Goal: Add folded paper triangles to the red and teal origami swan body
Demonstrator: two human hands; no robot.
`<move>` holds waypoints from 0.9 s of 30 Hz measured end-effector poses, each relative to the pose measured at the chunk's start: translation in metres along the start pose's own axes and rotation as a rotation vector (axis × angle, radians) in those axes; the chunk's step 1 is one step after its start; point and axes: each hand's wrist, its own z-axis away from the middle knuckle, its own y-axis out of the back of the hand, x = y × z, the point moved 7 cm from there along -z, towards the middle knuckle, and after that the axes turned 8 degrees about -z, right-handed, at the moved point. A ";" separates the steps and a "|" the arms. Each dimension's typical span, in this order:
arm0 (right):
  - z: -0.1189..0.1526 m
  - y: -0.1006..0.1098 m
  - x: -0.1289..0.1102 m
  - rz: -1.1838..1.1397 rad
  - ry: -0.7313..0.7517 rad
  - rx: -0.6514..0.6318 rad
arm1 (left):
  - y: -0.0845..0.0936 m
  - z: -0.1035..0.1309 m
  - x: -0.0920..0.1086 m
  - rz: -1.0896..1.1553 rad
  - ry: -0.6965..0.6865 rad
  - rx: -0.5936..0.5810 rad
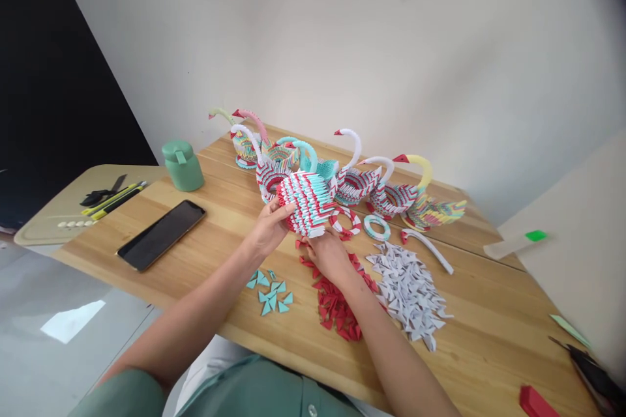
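My left hand [274, 227] is closed around the left side of a folded-paper swan body [307, 201], thumb on its front. The body is built of red, white and light-blue interlocked paper pieces and is held tilted above the table. Against its lower edge, my right hand [328, 253] is closed on it too, its fingertips partly hidden beneath. Below the right hand lies a heap of red paper triangles [340, 306]. A pile of white paper triangles [411, 290] spreads to its right, and several light-blue triangles [274, 296] lie to the left.
Finished paper swans [357, 186] stand along the back. Near them lie a red-and-white ring [354, 230], a blue-and-white ring [377, 228] and a white swan neck [430, 249]. A phone [161, 234] and green cup [182, 166] are left; a red block [536, 402] is front right.
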 end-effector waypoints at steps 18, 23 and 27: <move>0.057 0.040 0.044 -0.529 -0.169 0.261 | 0.000 0.003 -0.021 -0.028 0.112 -0.029; 0.064 0.039 0.047 -0.531 -0.175 0.277 | -0.001 0.004 -0.028 -0.062 0.142 -0.073; 0.069 0.036 0.044 -0.499 -0.085 0.328 | 0.000 0.005 -0.032 -0.086 0.158 -0.081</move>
